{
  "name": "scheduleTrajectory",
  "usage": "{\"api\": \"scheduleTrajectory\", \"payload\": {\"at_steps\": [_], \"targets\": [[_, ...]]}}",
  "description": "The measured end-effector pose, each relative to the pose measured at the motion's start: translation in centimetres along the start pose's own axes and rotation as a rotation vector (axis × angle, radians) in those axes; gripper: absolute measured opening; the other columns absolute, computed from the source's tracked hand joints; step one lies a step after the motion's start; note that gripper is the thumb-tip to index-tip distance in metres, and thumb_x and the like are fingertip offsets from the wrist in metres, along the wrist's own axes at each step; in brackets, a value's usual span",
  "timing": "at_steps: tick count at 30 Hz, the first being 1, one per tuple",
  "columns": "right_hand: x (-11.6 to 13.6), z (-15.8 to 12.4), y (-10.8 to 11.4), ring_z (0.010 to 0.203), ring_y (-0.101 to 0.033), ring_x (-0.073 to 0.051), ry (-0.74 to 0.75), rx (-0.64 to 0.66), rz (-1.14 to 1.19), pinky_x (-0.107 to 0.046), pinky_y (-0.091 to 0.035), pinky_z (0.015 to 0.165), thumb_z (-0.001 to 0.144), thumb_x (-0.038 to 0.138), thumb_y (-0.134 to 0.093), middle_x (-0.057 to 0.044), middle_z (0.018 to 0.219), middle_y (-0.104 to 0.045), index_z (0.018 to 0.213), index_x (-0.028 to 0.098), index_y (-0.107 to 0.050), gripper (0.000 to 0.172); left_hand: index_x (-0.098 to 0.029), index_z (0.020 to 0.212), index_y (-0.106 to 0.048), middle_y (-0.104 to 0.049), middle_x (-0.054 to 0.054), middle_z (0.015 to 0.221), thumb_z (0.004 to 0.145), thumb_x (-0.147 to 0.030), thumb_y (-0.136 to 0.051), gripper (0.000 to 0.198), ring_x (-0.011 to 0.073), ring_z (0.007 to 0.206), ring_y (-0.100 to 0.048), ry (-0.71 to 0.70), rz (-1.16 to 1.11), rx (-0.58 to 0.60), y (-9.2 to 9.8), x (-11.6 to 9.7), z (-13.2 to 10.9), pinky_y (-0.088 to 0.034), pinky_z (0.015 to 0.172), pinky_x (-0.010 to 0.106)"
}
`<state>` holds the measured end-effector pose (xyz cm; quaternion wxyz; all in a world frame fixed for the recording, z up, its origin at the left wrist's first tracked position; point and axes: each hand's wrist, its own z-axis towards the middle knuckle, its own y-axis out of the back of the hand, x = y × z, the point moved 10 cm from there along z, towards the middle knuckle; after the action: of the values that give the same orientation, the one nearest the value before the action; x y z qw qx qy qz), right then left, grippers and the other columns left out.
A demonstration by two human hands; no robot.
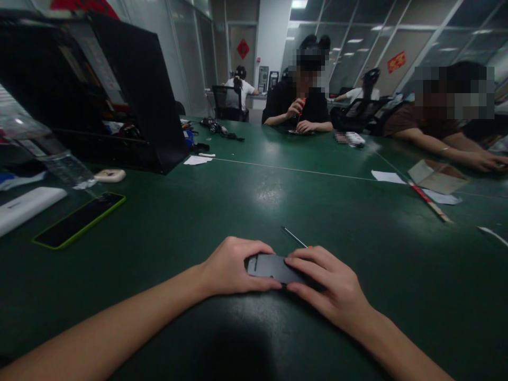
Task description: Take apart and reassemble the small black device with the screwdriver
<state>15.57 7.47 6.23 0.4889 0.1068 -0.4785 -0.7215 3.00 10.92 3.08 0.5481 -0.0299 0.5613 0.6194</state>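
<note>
A flat grey phone-shaped device [273,268] lies low at the tabletop between my hands, its exact kind unclear. My left hand [242,267] is closed around its left end, thumb along the near edge and fingers along the far edge. Gripping the right end, my right hand [327,280] has fingertips on the upper face and the thumb at the near edge, hiding that end. Just beyond my right hand, a screwdriver [296,236] rests on the green table [222,211]; its metal shaft shows, with a bit of orange by my fingers.
On the left are a phone with a green edge [79,219], a tilted clear bottle [59,153], a white case [29,209] and a large black box [130,100]. A small open box [436,177] and a red-marked stick [431,203] lie right. Co-workers sit across the table.
</note>
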Motion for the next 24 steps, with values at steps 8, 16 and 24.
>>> {"api": "scheduleTrajectory", "payload": {"at_steps": [8,16,24], "targets": [[0.9,-0.2,-0.4,0.091,-0.068,-0.022,0.052,0.003,-0.13,-0.037,-0.058,0.081,0.089,0.037,-0.065,-0.011,0.105,-0.071,0.115,0.019,-0.067,0.032,-0.02,0.116,-0.069,-0.075,0.009,0.107,0.074,-0.049,-0.075,0.052,0.0243,0.093,-0.071,-0.02,-0.082,0.066,-0.2,0.3,0.2,-0.052,0.085,0.033],[0.9,0.0,-0.5,0.09,-0.066,-0.022,0.012,-0.005,-0.113,-0.037,-0.057,0.078,0.089,0.032,-0.065,-0.011,0.106,-0.07,0.113,0.018,-0.067,0.029,-0.024,0.128,-0.064,-0.072,0.009,0.116,0.076,-0.043,-0.076,0.057,0.0245,0.101,-0.068,0.036,-0.177,0.226,-0.2,1.3,0.2,-0.05,0.089,0.034],[-0.9,0.0,-1.4,0.099,-0.063,-0.022,-0.253,0.04,0.115,-0.04,-0.053,0.085,0.087,0.029,-0.065,-0.008,0.109,-0.065,0.111,0.023,-0.066,0.024,-0.028,0.132,-0.06,-0.066,0.008,0.127,0.079,-0.042,-0.074,0.056,0.0259,0.113,-0.063,0.189,-0.203,0.334,0.4,2.5,-0.8,-0.046,0.098,0.037]]}}
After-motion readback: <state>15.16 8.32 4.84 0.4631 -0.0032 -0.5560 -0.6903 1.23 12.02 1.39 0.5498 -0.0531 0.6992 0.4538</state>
